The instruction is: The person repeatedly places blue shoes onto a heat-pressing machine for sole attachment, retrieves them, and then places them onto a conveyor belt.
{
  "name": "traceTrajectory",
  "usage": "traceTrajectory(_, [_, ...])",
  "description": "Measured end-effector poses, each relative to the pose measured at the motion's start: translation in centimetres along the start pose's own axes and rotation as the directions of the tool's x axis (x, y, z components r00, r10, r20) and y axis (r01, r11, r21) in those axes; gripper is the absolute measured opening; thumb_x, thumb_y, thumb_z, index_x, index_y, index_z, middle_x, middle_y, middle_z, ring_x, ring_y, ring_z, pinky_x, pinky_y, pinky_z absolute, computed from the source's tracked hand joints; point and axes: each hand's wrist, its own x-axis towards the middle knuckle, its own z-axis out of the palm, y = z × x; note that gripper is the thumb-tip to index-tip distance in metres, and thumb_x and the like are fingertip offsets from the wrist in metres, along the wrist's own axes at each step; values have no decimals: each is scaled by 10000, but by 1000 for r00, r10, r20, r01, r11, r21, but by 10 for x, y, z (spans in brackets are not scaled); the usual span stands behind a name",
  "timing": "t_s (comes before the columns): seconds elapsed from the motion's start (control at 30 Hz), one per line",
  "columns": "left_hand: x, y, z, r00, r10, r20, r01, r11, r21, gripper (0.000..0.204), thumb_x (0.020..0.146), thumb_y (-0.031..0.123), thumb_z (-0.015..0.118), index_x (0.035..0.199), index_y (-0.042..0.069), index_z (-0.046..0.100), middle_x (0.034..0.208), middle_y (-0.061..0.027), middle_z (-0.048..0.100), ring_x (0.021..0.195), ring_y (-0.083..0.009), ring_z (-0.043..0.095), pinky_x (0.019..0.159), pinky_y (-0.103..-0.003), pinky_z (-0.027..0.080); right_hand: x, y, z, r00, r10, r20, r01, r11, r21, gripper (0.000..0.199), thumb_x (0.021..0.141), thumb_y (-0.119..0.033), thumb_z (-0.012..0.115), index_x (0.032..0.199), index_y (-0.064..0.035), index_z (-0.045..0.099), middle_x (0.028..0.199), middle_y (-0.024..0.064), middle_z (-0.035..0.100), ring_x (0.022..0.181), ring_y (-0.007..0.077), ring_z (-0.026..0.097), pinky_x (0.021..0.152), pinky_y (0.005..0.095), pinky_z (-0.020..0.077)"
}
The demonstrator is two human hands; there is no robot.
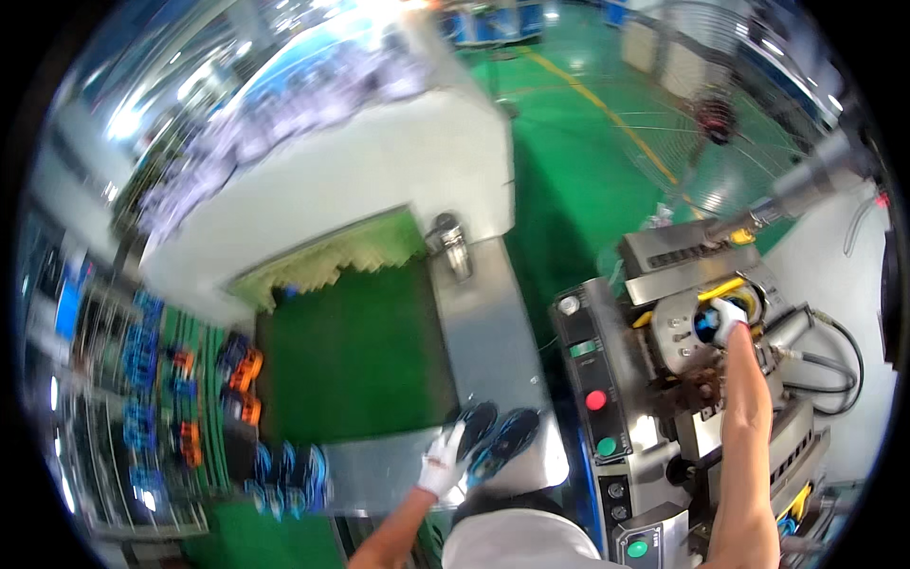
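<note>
My left hand point(441, 465), in a white glove, is at the left side of a dark shoe point(477, 425) with blue trim on the metal ledge. Its fingers and thumb close on the shoe's edge. A second dark shoe point(507, 444) with a blue sole edge lies just right of it. My right arm stretches out to a metal machine point(678, 332). There my gloved right hand point(728, 319) is closed at the machine's round opening, against a blue and black piece point(706, 324). The hand hides most of that piece, so its kind is unclear.
A control panel point(594, 379) with red and green buttons fronts the machine. Black hoses point(844, 365) curve at its right. The metal ledge point(488, 322) borders a green-bottomed opening. Several blue-trimmed shoes point(289, 479) stand left, near a shoe rack point(142, 398). A large fan point(711, 119) stands beyond.
</note>
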Motion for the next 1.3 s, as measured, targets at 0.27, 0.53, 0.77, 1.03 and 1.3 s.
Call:
traceTrajectory(0.27, [-47,-53,-5,965,-257,44,260,938,-228,570,811,208,807,1304,49,570,1242,-215,670,1209,-379,638,1020,-450,502,-405,115,162,585,-769,256,783,452,-428,808,984,-310,681,1628,-24,285,1630,221,385,1482,323,411,1225,425,330])
traceTrajectory(0.53, [-9,-85,-20,920,-319,228,358,921,-155,891,742,476,822,1437,26,492,1252,-264,690,1180,-423,660,1028,-481,505,-432,262,212,739,-542,401,493,29,-869,997,862,-443,740,1594,58,285,1647,346,238,1542,496,201,1275,558,116])
traceTrajectory(0.77, [8,-88,-59,919,-356,172,378,918,-119,1003,734,351,908,1478,-107,415,1336,-289,637,1250,-395,622,1082,-432,483,-516,375,359,853,-521,-45,310,572,-759,754,784,-352,787,1386,15,520,1343,282,581,1257,472,552,1100,482,432])
traceTrajectory(1.03, [22,-88,-47,945,-69,320,115,985,-128,772,811,201,857,1442,-46,488,1369,-248,616,1217,-368,630,1059,-462,503,-554,357,288,937,-151,-314,101,980,-171,768,721,-330,781,1386,-30,543,1284,287,635,1197,419,627,1036,448,507])
traceTrajectory(1.3, [-109,95,-6,474,471,744,-383,871,-307,745,800,232,862,1399,-53,524,1244,-183,665,1097,-275,637,1003,-412,502,-790,391,145,599,39,-800,181,966,183,765,782,-302,840,1421,-33,517,1235,183,677,1152,259,658,1033,343,503])
